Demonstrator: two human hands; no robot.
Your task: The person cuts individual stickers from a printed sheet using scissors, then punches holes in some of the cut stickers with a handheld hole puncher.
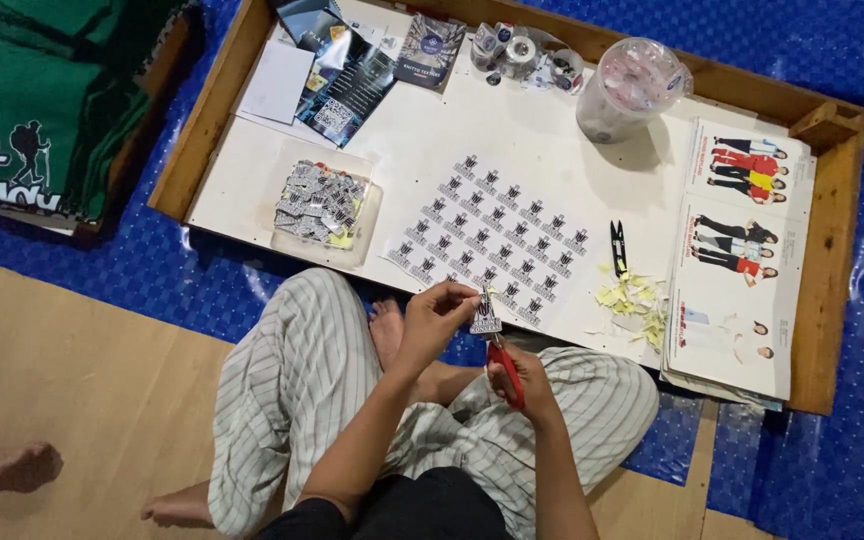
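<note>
Over striped lap, small black-and-white sticker (485, 318)

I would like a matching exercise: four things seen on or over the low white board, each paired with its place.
Things:
1. red-handled scissors
2. small black thread snips
3. clear plastic tray of cut labels
4. round clear plastic jar

Places:
A. at the board's far edge
B. in the right hand
C. beside the yellow paper scraps
D. left of the printed sticker sheet

Pairs: 1-B, 2-C, 3-D, 4-A
</note>
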